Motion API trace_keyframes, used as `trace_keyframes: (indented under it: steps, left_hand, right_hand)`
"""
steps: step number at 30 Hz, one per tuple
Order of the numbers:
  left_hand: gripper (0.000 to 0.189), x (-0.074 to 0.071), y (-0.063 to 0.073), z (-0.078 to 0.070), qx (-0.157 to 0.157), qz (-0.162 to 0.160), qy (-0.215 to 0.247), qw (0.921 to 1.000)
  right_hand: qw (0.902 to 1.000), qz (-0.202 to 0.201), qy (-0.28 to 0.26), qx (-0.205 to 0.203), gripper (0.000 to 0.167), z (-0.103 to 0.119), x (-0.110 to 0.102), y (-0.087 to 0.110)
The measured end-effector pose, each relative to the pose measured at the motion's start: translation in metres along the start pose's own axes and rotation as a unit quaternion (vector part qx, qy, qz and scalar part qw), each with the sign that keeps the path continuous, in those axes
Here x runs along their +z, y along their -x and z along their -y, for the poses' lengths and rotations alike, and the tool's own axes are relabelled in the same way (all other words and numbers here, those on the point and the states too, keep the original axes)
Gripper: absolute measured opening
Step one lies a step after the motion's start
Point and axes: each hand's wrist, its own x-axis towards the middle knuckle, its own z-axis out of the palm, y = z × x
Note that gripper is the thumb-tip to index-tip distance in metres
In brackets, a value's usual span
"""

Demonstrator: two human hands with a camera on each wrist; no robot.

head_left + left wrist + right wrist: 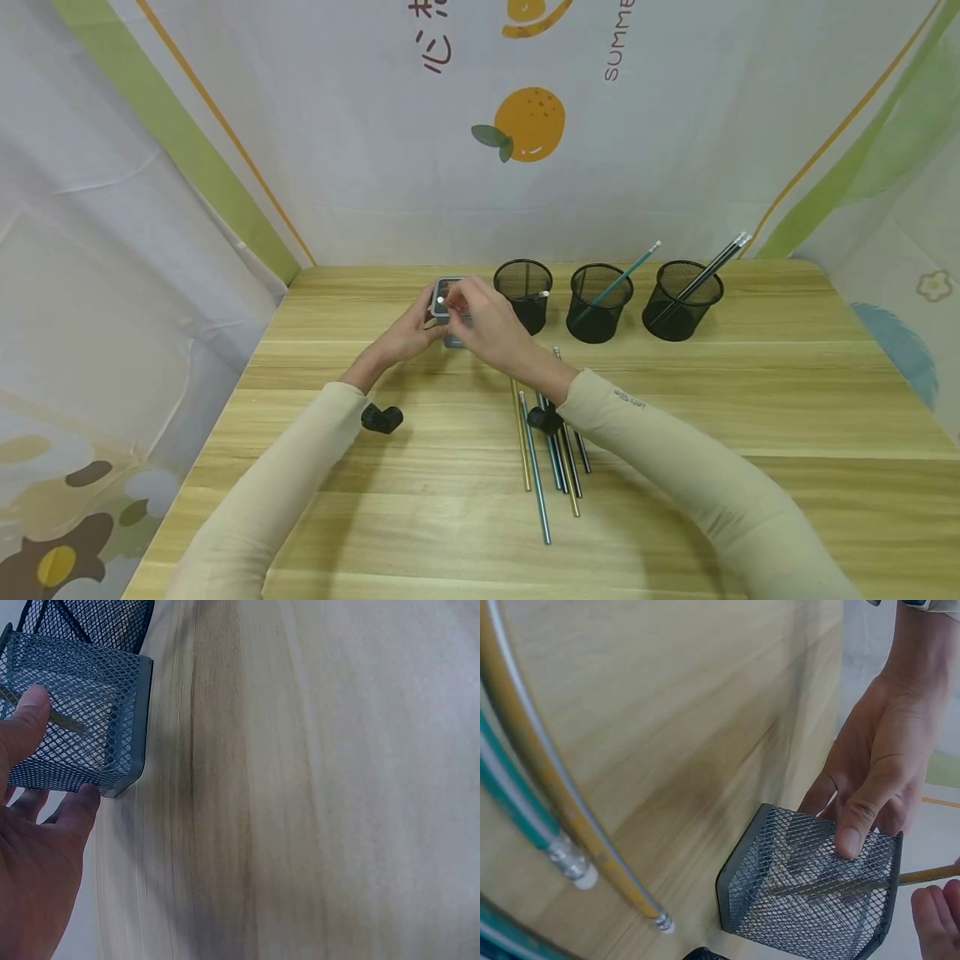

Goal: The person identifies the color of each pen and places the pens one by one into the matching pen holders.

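Near the table's back edge, my left hand (408, 335) grips a square grey mesh pencil holder (817, 881), thumb on one side and fingers at another. My right hand (491, 327) is over the holder's mouth and pinches a gold pencil (926, 875). The pencil's lower part shows through the mesh, inside the holder, in both wrist views. Its white eraser end (441, 300) sticks out by the right fingers. In the right wrist view, only a few right fingertips (939, 919) appear at the edge. Part of the holder is hidden behind the right hand in the head view.
Three round black mesh cups stand to the right: one with a dark pencil (531, 312), one with a teal pencil (598, 321), one with black pencils (671, 321). Several loose gold, teal (536, 475) and black pencils lie below the right forearm. A curtain (360, 167) hangs behind the table.
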Motion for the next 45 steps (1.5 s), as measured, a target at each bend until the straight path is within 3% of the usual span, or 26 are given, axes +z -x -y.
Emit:
trace_keyframes:
  steps: [10, 18, 29, 36, 45]
  left_hand:
    - [0.078, 0.001, -0.001, 0.001, 0.008, -0.005, 0.005, 0.9999]
    - [0.077, 0.001, -0.001, 0.001, -0.008, -0.01, 0.007, 0.9999]
    - [0.073, 0.001, -0.002, 0.001, -0.007, -0.015, 0.013, 0.9998]
    - [0.072, 0.003, -0.002, 0.0, -0.008, -0.02, 0.013, 0.9997]
    - [0.07, 0.003, -0.002, -0.001, -0.002, -0.018, 0.011, 0.9998]
  right_hand:
    - [0.9993, 0.007, -0.014, 0.033, 0.013, -0.001, -0.004, 0.007]
    - [0.9997, 0.007, -0.012, 0.021, 0.012, 0.0, -0.013, 0.016]
    - [0.999, 0.012, -0.043, 0.002, 0.014, 0.006, -0.033, 0.032]
    - [0.997, 0.022, -0.069, 0.026, 0.013, 0.003, -0.049, 0.041]
    - [0.9979, 0.028, -0.049, 0.032, 0.012, -0.001, -0.07, 0.058]
